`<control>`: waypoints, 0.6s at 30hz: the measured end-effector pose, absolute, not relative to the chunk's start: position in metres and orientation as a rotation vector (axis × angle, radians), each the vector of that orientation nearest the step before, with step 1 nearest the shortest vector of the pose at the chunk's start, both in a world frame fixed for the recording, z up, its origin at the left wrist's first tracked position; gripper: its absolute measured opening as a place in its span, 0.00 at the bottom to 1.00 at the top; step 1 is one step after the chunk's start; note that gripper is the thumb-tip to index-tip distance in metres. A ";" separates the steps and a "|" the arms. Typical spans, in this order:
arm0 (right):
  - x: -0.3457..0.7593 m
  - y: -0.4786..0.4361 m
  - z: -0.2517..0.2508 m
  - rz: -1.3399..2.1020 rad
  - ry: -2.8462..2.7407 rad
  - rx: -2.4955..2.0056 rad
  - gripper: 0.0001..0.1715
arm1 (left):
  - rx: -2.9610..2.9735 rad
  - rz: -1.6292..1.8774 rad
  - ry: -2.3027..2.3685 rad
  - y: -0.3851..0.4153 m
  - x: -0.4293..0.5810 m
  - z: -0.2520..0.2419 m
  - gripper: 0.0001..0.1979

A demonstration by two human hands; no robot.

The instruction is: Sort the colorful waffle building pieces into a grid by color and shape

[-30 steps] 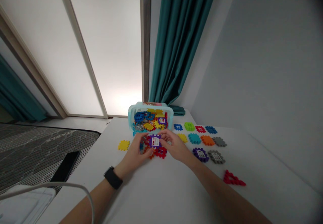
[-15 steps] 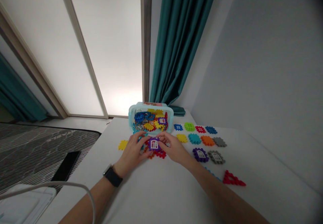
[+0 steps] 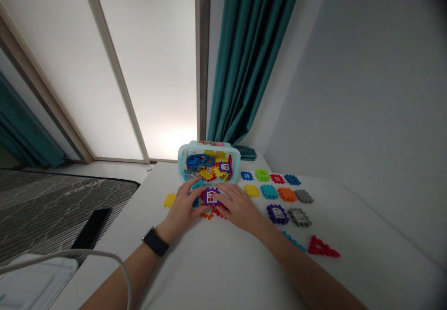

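Observation:
Between my two hands is a purple waffle-block tile (image 3: 211, 197) with a white window inset. My left hand (image 3: 182, 206) is curved round its left side, fingers at the back and thumb low at the front. My right hand (image 3: 240, 207) grips from the right, with fingertips along the tile's right edge. Beneath the purple tile, red and orange tiles (image 3: 208, 215) show in part, and blue pieces (image 3: 196, 202) peek out beside my left fingers. How these pieces join is partly hidden by my fingers.
Behind my hands stands a light-blue bin (image 3: 237, 161) of mixed tiles. Several loose tiles lie in rows at the right, including a grey window tile (image 3: 299, 217) and a red triangle (image 3: 323, 247). A yellow tile (image 3: 169, 200) lies left; a cable (image 3: 104, 255) crosses the lower left.
My right hand has come further over the pieces, its fingers now spread along the purple tile's right side. The purple tile has shifted slightly left and up.

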State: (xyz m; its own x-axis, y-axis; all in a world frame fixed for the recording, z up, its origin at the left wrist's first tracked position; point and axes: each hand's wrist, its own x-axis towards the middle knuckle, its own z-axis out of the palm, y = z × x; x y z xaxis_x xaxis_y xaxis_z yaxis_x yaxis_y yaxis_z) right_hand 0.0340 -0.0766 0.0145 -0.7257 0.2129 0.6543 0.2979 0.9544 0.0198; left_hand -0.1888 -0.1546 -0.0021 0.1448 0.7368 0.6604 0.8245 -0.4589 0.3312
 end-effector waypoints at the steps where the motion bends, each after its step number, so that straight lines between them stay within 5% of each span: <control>1: 0.034 -0.076 0.014 -0.162 -2.405 -0.354 0.18 | -2.291 -1.214 -1.580 -0.155 -0.188 -0.002 0.23; 18: 0.033 -0.079 0.016 -0.081 -2.381 -0.410 0.20 | -2.250 -1.132 -1.580 -0.157 -0.188 0.002 0.23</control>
State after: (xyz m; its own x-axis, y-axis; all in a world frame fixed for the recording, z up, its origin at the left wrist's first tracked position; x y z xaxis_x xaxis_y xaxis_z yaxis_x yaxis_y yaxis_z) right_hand 0.0331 -0.0790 0.0160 -0.6987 0.2697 0.6626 0.3143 0.9478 -0.0542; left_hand -0.1879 -0.1568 0.0016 0.1513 0.7345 0.6616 0.8624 -0.4252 0.2748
